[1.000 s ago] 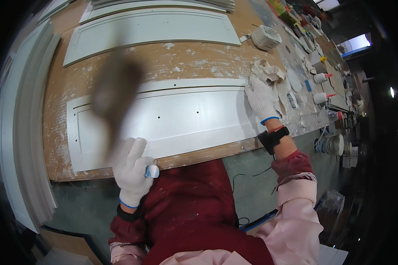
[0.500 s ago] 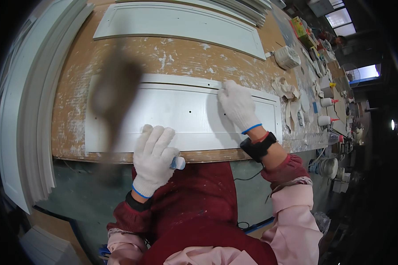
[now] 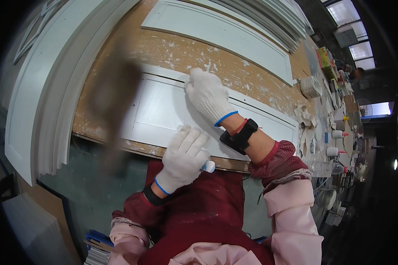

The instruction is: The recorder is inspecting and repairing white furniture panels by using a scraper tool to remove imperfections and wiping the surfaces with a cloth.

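Observation:
A white panelled cabinet door (image 3: 163, 110) lies flat on the worn wooden workbench (image 3: 119, 48) in front of me. My right hand (image 3: 208, 95), in a white knit glove, rests palm down on the door's far edge with the fingers spread. My left hand (image 3: 183, 159), also gloved, sits at the door's near edge and is closed around a small white tube (image 3: 209, 166) with a blue tip. A dark blurred streak (image 3: 115, 106) hangs in front of the camera over the door's left end.
A second white door panel (image 3: 216, 31) lies further back on the bench. Stacked white mouldings (image 3: 44, 97) run along the left. At the right end stand bottles (image 3: 336, 134), crumpled rags (image 3: 305, 117) and a tape roll (image 3: 311, 86).
My right hand has slid left along the door's far edge. The left hand with the tube has come up to the near edge. The view has shifted right.

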A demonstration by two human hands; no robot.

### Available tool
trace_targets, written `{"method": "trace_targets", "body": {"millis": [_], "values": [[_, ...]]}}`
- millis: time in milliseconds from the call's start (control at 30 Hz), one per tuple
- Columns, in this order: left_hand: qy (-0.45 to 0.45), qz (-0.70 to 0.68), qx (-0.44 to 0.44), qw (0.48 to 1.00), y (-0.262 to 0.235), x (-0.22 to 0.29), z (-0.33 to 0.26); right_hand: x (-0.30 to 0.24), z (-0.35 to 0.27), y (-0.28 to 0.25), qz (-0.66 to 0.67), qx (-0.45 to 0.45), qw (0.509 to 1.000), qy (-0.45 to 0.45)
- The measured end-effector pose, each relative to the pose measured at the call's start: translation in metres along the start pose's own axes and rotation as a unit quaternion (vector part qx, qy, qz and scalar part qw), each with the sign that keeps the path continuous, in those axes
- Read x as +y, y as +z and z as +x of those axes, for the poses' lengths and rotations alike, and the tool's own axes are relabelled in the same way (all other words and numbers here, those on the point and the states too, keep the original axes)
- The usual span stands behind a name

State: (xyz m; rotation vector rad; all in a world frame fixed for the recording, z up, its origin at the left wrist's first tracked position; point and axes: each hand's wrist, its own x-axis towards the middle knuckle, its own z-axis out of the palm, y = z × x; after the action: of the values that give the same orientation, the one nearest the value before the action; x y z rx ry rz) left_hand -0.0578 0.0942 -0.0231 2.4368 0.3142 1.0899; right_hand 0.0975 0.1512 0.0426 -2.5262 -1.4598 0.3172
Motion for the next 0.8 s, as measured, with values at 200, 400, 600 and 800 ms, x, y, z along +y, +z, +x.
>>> {"method": "trace_targets", "body": {"millis": [200, 400, 600, 800], "values": [[-0.016, 0.003, -0.016, 1.0, 0.001, -0.001, -0.004, -0.047, 0.017, 0.013, 0.012, -0.035, 0.997, -0.063], [0.003, -0.036, -0.003, 0.999, -0.004, -0.002, 0.002, -0.069, 0.036, 0.02, -0.036, -0.057, 0.986, -0.15], [0.01, -0.015, -0.028, 0.999, -0.008, -0.004, -0.001, -0.091, 0.032, 0.017, -0.047, -0.07, 0.979, -0.184], [-0.028, 0.0, -0.055, 0.998, -0.004, 0.002, -0.003, -0.108, 0.038, 0.015, 0.01, -0.175, 0.889, -0.424]]}}
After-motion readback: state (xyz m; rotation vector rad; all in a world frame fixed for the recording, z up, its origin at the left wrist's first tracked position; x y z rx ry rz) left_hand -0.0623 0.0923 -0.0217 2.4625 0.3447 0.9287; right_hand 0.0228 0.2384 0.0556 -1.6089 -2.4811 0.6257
